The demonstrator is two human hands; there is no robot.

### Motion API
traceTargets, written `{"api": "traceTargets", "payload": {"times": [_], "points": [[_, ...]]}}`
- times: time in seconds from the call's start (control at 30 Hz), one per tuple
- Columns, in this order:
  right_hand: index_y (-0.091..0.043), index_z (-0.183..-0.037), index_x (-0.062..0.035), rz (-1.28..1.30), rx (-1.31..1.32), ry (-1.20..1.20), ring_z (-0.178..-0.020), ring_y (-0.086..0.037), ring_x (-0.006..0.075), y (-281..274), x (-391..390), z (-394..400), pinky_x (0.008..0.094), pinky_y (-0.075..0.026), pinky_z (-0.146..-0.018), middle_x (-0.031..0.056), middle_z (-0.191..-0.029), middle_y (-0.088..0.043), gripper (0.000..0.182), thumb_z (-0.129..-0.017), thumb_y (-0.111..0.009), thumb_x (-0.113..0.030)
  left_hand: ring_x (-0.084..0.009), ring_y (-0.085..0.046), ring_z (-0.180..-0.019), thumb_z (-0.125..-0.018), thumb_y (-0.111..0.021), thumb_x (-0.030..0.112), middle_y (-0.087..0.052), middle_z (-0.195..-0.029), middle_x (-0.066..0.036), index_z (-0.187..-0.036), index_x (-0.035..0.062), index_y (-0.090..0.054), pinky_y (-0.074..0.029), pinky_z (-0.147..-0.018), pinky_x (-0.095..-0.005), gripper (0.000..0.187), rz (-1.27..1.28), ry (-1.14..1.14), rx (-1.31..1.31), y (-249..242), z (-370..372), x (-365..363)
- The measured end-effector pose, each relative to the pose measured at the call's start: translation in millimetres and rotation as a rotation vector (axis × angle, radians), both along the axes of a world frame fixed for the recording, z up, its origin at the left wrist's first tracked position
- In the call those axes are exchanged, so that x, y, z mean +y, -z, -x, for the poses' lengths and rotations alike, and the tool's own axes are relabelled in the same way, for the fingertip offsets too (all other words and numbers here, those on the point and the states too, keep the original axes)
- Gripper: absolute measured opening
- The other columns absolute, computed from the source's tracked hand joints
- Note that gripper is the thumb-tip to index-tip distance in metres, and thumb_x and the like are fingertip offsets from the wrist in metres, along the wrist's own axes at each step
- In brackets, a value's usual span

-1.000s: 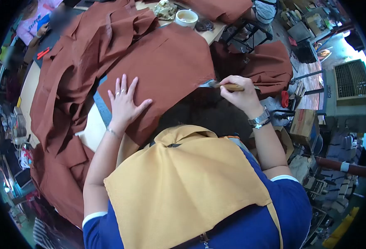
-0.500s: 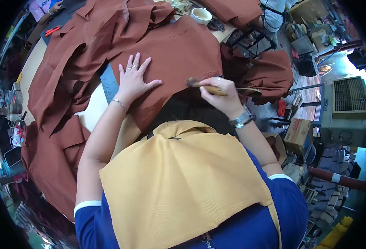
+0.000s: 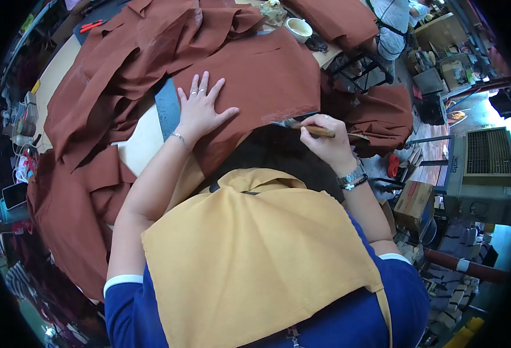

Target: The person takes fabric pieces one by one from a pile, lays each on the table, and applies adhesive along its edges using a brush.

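My left hand lies flat with spread fingers on a large reddish-brown sheet that looks like leather. A brush with a wooden handle is gripped in my right hand. Its bristle end rests at the sheet's near edge, where a whitish wet-looking smear shows along the border. Under the sheet, by my left wrist, a blue-grey strip peeks out. Below the near edge the surface is dark.
More reddish-brown sheets lie heaped on the left. A white bowl stands at the back beside crumpled pale material. Red-handled scissors lie far left. On the right are a cardboard box and an air cooler.
The brush has moved slightly right and down along the sheet's near edge, and the whitish smear there is larger. My left hand stays flat on the sheet. The view has shifted a little.
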State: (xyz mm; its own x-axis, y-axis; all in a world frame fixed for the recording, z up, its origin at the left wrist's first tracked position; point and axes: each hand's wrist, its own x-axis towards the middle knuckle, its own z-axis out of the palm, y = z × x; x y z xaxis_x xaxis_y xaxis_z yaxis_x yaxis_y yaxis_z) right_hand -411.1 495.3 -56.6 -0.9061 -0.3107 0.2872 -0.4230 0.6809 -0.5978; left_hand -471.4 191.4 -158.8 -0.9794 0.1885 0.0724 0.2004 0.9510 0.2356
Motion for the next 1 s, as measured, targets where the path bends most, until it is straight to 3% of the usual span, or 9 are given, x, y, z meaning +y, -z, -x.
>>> {"api": "traceTargets", "payload": {"times": [0.13, 0.23, 0.33, 0.47, 0.67, 0.77, 0.83, 1.0], "points": [[-0.070, -0.091, -0.0018, 0.176, -0.037, -0.127, -0.075, -0.070, 0.0293, 4.8, -49.6, -1.2, 0.0348, -0.055, -0.069, 0.0156, -0.083, -0.070, 0.014, -0.078, -0.072, -0.006, -0.0363, -0.011, -0.154, -0.081, -0.053, 0.080, -0.019, -0.165, -0.018, -0.155, 0.0236, -0.037, -0.007, -0.116, -0.0696, 0.095, -0.012, 0.005, -0.024, 0.7, 1.3, -0.2], [-0.070, -0.089, -0.0024, 0.103, 0.011, -0.191, -0.073, -0.069, 0.0286, 12.3, -36.4, -4.3, 0.0344, -0.054, -0.068, 0.0153, -0.081, -0.069, 0.012, -0.078, -0.072, -0.006, -0.0362, -0.011, -0.154, -0.080, -0.053, 0.081, -0.019, -0.165, -0.018, -0.155, 0.0237, -0.037, -0.007, -0.116, -0.0694, 0.095, -0.007, 0.023, -0.021, 0.8, 4.1, -3.3], [-0.070, -0.090, -0.0028, 0.004, -0.009, -0.087, -0.074, -0.069, 0.0286, 3.0, -19.2, -3.0, 0.0345, -0.055, -0.070, 0.0147, -0.082, -0.069, 0.014, -0.077, -0.073, -0.005, -0.0362, -0.012, -0.154, -0.080, -0.053, 0.081, -0.019, -0.165, -0.017, -0.155, 0.0240, -0.037, -0.007, -0.116, -0.0691, 0.096, -0.008, 0.020, -0.016, 3.1, 7.6, -1.0], [-0.069, -0.090, -0.0019, 0.206, 0.007, -0.226, -0.075, -0.070, 0.0297, 11.3, -64.1, 0.2, 0.0358, -0.055, -0.071, 0.0152, -0.080, -0.068, 0.013, -0.077, -0.073, -0.004, -0.0365, -0.013, -0.153, -0.079, -0.054, 0.081, -0.019, -0.165, -0.017, -0.155, 0.0251, -0.038, -0.006, -0.116, -0.0689, 0.096, -0.004, 0.036, 0.005, 5.5, 10.3, -2.1], [-0.068, -0.089, -0.0031, 0.012, -0.047, -0.208, -0.074, -0.069, 0.0291, 0.8, -34.8, 1.0, 0.0353, -0.054, -0.069, 0.0155, -0.080, -0.068, 0.015, -0.076, -0.074, -0.005, -0.0368, -0.014, -0.153, -0.078, -0.054, 0.082, -0.020, -0.165, -0.017, -0.154, 0.0261, -0.039, -0.007, -0.116, -0.0692, 0.096, -0.009, 0.070, 0.013, 6.9, 19.2, -2.1], [-0.067, -0.088, -0.0028, 0.195, 0.039, -0.298, -0.075, -0.069, 0.0294, -1.1, -64.9, 3.6, 0.0356, -0.054, -0.070, 0.0156, -0.081, -0.068, 0.012, -0.077, -0.073, -0.004, -0.0365, -0.014, -0.153, -0.077, -0.054, 0.083, -0.021, -0.164, -0.017, -0.154, 0.0259, -0.039, -0.007, -0.116, -0.0694, 0.097, -0.005, 0.088, 0.011, 6.8, 27.8, -1.2], [-0.068, -0.091, -0.0029, 0.120, 0.045, -0.391, -0.074, -0.068, 0.0312, 20.5, -72.8, 11.6, 0.0372, -0.054, -0.070, 0.0157, -0.081, -0.068, 0.015, -0.077, -0.074, -0.006, -0.0366, -0.014, -0.153, -0.077, -0.053, 0.083, -0.022, -0.164, -0.017, -0.154, 0.0262, -0.039, -0.007, -0.116, -0.0695, 0.096, -0.016, 0.104, 0.025, 9.4, 34.8, -0.6], [-0.069, -0.091, -0.0027, 0.008, -0.068, -0.290, -0.076, -0.068, 0.0307, -0.4, -41.0, 9.8, 0.0370, -0.054, -0.071, 0.0150, -0.082, -0.069, 0.016, -0.076, -0.074, -0.006, -0.0366, -0.016, -0.153, -0.079, -0.054, 0.082, -0.023, -0.164, -0.017, -0.153, 0.0271, -0.040, -0.008, -0.116, -0.0698, 0.094, -0.008, 0.148, 0.040, 7.7, 40.8, -1.5]]}}
